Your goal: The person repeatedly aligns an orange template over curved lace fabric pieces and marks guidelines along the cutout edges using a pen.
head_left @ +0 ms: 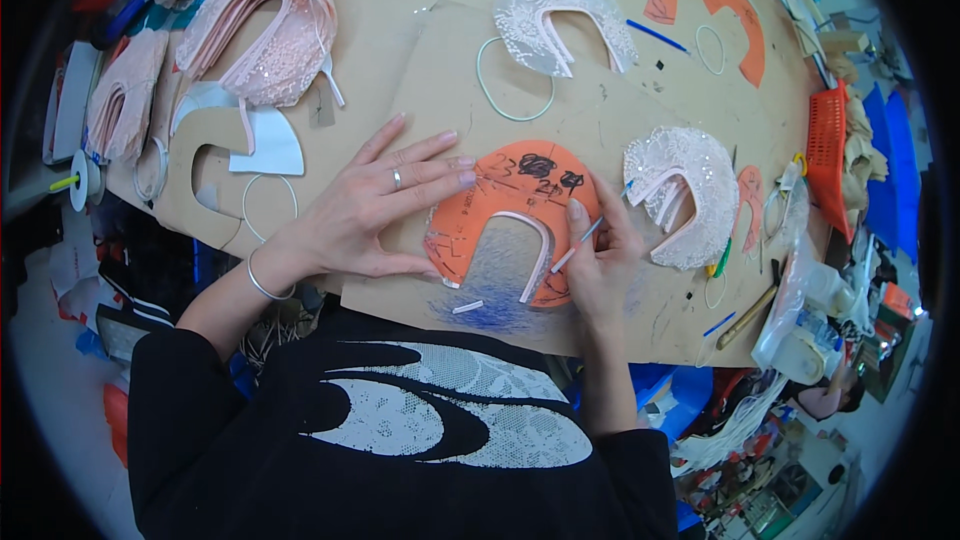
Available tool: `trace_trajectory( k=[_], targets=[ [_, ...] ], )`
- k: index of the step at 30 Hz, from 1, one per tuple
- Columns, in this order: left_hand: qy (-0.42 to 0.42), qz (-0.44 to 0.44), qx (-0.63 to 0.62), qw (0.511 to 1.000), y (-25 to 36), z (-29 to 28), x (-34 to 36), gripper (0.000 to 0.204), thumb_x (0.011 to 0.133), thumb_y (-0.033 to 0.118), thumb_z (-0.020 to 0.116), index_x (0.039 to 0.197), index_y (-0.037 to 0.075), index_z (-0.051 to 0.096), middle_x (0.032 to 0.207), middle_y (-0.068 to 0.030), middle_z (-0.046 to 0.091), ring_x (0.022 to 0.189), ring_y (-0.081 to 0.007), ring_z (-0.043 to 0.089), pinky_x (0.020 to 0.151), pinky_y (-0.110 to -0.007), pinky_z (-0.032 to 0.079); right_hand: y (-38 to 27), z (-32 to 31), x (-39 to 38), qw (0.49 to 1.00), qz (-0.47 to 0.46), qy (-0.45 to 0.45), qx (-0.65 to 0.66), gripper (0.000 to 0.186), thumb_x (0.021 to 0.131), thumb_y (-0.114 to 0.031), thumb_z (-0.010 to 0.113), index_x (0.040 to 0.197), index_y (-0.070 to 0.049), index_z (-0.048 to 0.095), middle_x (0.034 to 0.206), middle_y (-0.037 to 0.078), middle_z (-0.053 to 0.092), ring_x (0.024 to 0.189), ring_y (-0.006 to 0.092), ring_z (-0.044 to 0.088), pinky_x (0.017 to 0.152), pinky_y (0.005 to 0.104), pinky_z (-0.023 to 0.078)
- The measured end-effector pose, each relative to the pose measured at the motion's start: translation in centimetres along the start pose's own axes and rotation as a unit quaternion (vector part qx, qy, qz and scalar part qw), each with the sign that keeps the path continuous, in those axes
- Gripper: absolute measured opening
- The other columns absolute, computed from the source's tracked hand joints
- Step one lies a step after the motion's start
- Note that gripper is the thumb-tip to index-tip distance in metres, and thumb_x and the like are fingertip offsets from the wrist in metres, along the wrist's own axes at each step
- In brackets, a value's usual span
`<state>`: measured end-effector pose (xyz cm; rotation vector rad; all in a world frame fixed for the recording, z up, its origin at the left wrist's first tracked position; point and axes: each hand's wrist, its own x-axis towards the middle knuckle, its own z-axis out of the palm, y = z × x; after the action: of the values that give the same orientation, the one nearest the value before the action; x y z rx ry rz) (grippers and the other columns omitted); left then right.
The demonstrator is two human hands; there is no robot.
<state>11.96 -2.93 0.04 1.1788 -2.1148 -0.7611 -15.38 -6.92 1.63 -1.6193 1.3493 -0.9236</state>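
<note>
We look down on a tan worktable (640,130) overlaid with a cardboard sheet (440,70) scribbled with blue ink. An orange plastic basket (828,155) sits at its right edge, blue bins (895,165) beyond it. Pale floor (50,380) shows lower left under even light

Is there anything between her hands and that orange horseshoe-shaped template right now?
Nothing visible. The left hand lies flat on the orange template, fingertips pressing its upper left part. The right hand rests on its right edge and holds a thin pen against the inner cutout.
</note>
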Motion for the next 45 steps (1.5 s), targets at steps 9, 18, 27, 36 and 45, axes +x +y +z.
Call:
trace_trajectory(
  k=[9, 18, 27, 36, 45],
  targets=[
    [-0.001, 0.016, 0.007, 1.000, -0.4, -0.3, -0.3, 0.071, 0.062, 0.044, 0.090, 0.126, 0.022, 0.069, 0.139, -0.0025, 0.062, 0.141, -0.0300, 0.046, 0.124, -0.058, 0.013, -0.2, 0.3, 0.1, 0.999, -0.017, -0.025, -0.039, 0.041, 0.089, 0.005, 0.064, 0.130, 0.005, 0.061, 0.088, 0.008, 0.071, 0.060, 0.0078, 0.050, 0.053, 0.0210, 0.041],
    [0.016, 0.001, 0.011, 1.000, 0.0, -0.1, -0.5, 0.052, 0.064, 0.040, 0.089, 0.111, 0.023, 0.075, 0.137, -0.0016, 0.064, 0.141, -0.0291, 0.046, 0.125, -0.058, 0.013, -2.4, -2.1, 2.0, 0.975, -0.027, -0.107, -0.195, 0.044, 0.094, 0.000, 0.058, 0.138, 0.004, 0.054, 0.091, 0.013, 0.072, 0.060, 0.0123, 0.054, 0.054, 0.0245, 0.044],
    [0.046, 0.003, 0.000, 0.999, 0.2, 0.7, -1.0, 0.053, 0.064, 0.035, 0.090, 0.112, 0.022, 0.074, 0.136, -0.0037, 0.064, 0.140, -0.0323, 0.048, 0.124, -0.059, 0.014, -2.4, 2.6, 3.9, 0.969, -0.042, -0.232, 0.075, 0.029, 0.106, -0.014, 0.047, 0.104, 0.006, 0.068, 0.087, 0.008, 0.065, 0.062, 0.0115, 0.061, 0.056, 0.0210, 0.050],
    [0.062, -0.046, 0.039, 0.996, 1.9, 0.9, -2.0, 0.050, 0.065, 0.033, 0.089, 0.111, 0.019, 0.074, 0.135, -0.0044, 0.065, 0.139, -0.0321, 0.048, 0.124, -0.059, 0.014, -1.9, 4.6, 5.1, 0.956, -0.166, -0.231, 0.069, 0.004, 0.087, 0.004, 0.064, 0.084, 0.002, 0.067, 0.077, 0.008, 0.064, 0.059, 0.0170, 0.053, 0.056, 0.0263, 0.044],
    [0.082, -0.039, 0.043, 0.995, 1.9, 1.2, -1.9, 0.037, 0.070, 0.028, 0.085, 0.104, 0.015, 0.075, 0.136, 0.0002, 0.064, 0.139, -0.0271, 0.048, 0.124, -0.059, 0.015, -1.8, 4.6, 5.5, 0.929, -0.280, -0.242, 0.022, 0.005, 0.083, 0.005, 0.067, 0.085, 0.001, 0.066, 0.076, 0.008, 0.063, 0.057, 0.0195, 0.051, 0.053, 0.0281, 0.043]
  ],
)
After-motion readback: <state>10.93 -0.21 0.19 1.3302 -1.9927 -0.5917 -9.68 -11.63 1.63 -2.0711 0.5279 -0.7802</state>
